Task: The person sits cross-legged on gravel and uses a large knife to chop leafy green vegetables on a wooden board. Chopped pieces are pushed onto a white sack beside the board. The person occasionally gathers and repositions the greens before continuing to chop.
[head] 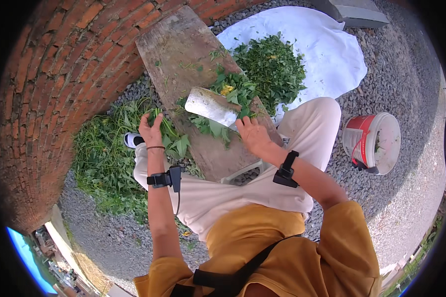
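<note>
My left hand [151, 130] pinches a bunch of leafy green stems [167, 128] at the left edge of a worn wooden board [186, 48]. On the board, my right hand [254, 135] closes at the lower right end of a broad-bladed metal cleaver [210, 105]; the handle is hidden under the fingers. The blade lies tilted over the board, with cut leaves [239, 87] above it and whole leaves [212, 128] below it. A yellow leaf [226, 90] shows among the cut ones.
Chopped greens [271, 67] are heaped on a white sheet [327, 55] beyond the board. Uncut stems [107, 159] pile up at left, by a brick wall [67, 67]. On the gravel [356, 208] at right stands a white plastic bucket [388, 144] with a red label.
</note>
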`<state>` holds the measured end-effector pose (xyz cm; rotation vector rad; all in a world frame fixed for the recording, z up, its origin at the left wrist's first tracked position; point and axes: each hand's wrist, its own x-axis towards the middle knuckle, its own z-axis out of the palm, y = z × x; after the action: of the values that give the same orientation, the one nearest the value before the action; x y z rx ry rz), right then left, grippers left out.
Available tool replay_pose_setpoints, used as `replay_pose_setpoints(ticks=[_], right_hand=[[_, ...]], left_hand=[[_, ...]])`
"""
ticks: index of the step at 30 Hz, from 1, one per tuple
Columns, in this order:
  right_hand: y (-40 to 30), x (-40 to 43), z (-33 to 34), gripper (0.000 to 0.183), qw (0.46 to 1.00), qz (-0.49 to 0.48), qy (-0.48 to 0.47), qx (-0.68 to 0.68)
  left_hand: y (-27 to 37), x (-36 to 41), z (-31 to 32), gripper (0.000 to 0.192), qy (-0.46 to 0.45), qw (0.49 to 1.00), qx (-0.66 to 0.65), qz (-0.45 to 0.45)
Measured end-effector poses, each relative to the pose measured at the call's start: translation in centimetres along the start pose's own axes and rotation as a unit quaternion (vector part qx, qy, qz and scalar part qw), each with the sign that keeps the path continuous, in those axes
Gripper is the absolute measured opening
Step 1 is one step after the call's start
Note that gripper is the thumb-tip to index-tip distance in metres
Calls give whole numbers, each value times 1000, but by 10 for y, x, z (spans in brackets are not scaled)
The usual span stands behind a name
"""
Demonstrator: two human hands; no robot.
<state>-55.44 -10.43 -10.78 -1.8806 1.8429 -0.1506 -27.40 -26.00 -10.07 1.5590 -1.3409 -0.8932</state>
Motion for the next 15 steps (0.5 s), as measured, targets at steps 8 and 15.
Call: replay_pose_setpoints(ticks=[8, 15], right_hand=[[-17, -9, -43, 29, 988, 63, 52, 132], [2, -45, -85, 30, 889, 118, 69, 437]], left_hand=[[7, 4, -3, 34, 44, 999, -3, -3], [15, 30, 46, 33, -31, 997, -17, 70]])
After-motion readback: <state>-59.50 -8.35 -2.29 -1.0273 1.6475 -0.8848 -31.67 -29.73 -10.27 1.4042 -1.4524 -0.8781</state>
